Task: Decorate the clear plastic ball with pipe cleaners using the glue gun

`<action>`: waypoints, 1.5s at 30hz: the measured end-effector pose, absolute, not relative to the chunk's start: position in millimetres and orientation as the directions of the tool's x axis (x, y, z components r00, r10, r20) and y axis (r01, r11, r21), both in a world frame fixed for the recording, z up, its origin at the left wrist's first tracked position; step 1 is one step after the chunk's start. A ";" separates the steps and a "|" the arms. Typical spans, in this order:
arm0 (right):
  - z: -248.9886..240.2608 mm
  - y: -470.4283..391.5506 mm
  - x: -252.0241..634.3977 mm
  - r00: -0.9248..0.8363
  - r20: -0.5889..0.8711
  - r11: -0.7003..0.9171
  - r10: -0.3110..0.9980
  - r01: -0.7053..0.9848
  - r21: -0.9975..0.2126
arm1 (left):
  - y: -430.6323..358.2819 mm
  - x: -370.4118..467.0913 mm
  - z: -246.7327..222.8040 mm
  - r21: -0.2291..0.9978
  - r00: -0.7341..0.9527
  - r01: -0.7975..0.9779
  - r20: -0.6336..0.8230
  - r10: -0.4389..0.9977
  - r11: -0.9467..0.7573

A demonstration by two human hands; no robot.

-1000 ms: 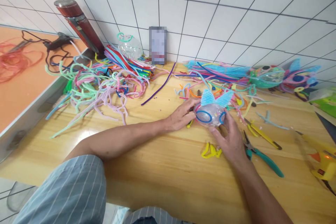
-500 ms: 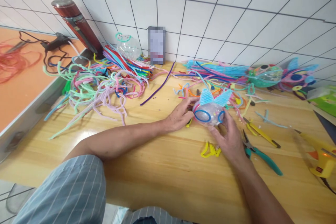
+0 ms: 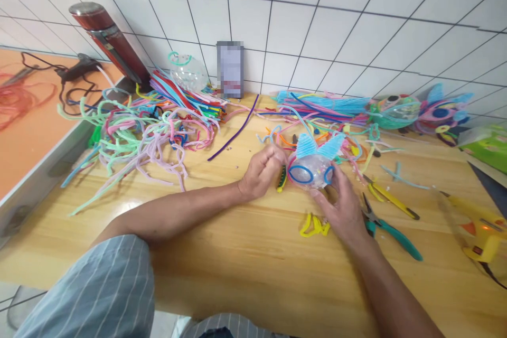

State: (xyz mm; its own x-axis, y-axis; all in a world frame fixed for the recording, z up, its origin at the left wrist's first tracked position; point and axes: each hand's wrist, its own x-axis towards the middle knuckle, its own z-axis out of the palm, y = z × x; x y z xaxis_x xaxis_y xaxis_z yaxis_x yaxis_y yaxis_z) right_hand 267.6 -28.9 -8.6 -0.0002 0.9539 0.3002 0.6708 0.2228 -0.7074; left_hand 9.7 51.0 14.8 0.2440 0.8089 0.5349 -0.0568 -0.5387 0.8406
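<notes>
Fingers of the right hand cup the near right side of one clear ball, right of centre over the wooden table, seemingly to steady it; those of the left hand curl in a loose fist just beside it, contents, if any, indiscernible. Pliers, yellow cutter, glue gun: right of the ball, presumably for easy reach. Phone: propped at the tiled wall, probably to face the person.
</notes>
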 end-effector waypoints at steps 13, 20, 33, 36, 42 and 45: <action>-5.2 -28.9 264.2 -0.012 0.327 0.251 0.945 0.669 -0.700 | 28.8 10.1 16.2 0.563 0.225 0.088 0.793 0.567 -0.822; -3.5 -28.3 265.2 -0.040 0.332 0.267 0.943 0.687 -0.676 | 52.6 10.5 -3.3 0.839 0.401 0.017 0.493 0.772 -0.544; 0.6 -27.2 261.0 -0.045 0.315 0.259 0.948 0.684 -0.682 | 57.9 16.2 1.3 0.938 0.463 -0.083 0.336 0.820 -0.338; 0.4 -26.1 260.4 -0.048 0.312 0.258 0.949 0.688 -0.678 | 56.4 18.2 -2.6 0.937 0.454 -0.091 0.340 0.824 -0.336; 1.2 -26.2 259.2 -0.067 0.277 0.246 0.959 0.687 -0.684 | 55.2 24.9 -12.1 0.964 0.443 -0.009 0.242 0.863 -0.265; 2.3 -26.7 258.2 -0.085 0.298 0.274 0.951 0.678 -0.682 | 55.4 25.1 -10.4 0.975 0.454 0.022 0.188 0.871 -0.222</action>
State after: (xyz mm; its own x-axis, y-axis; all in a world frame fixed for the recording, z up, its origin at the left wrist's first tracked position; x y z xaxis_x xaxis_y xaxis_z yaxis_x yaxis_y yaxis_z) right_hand 258.2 -26.7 2.3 -0.0848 0.9509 0.2978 0.6784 0.2740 -0.6817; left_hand 25.1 55.4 -10.4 0.4540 0.8710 0.1879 0.0222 -0.2218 0.9748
